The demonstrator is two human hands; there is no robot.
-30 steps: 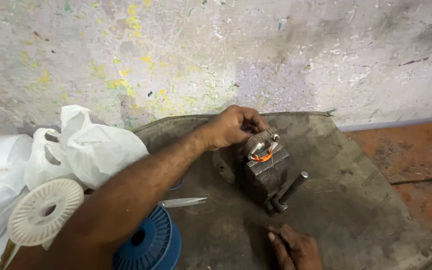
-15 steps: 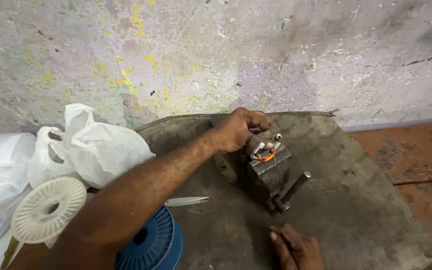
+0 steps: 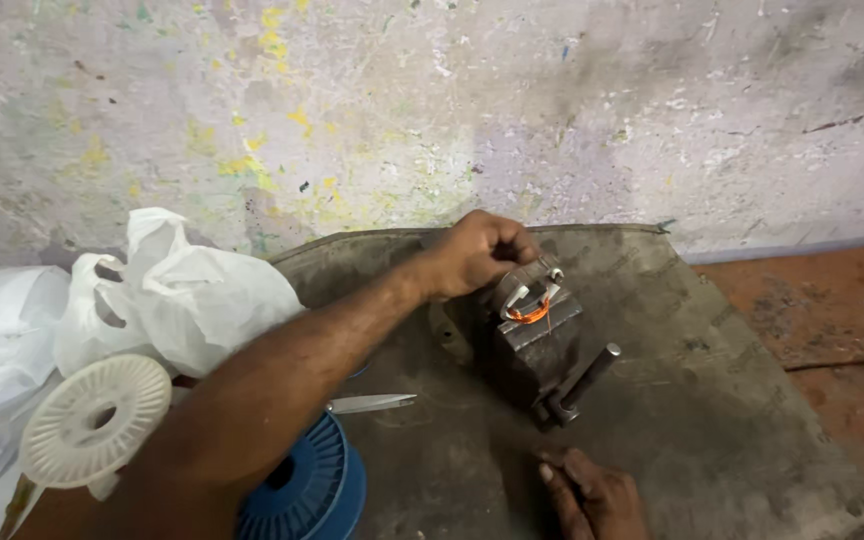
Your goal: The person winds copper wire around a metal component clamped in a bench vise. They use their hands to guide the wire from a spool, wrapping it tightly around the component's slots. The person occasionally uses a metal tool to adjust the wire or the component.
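- Work in hand: a small coil (image 3: 529,312) of copper wire sits clamped in a dark metal vise (image 3: 537,350); the vise stands on a worn grey table (image 3: 712,400), near its middle, close to the paint-flecked wall (image 3: 432,110).
- Left hand (image 3: 480,252): reaches across from the left, fingers curled shut at the top of the vise, pinching at the pale former around the coil. Whether it grips the former itself or a wire end, I cannot tell; the knuckles hide the fingertips.
- Right hand (image 3: 592,495): rests at the lower edge of view on the table, fingers loosely bent, holding nothing that shows; well apart from the vise.
- Vise handle (image 3: 584,380): juts toward the person, untouched.
- Judged step: fitting or adjusting at the coil, with the vise doing the holding.
- Judged next move: calls for a fine, steady pinch at the coil without dragging the thin wire; the free hand is best placed to steady the vise.
- Nearby, left of the arm: a blue spool (image 3: 307,490), a white spool (image 3: 97,420), a blade (image 3: 372,403) lying flat, and white plastic bags (image 3: 182,295).
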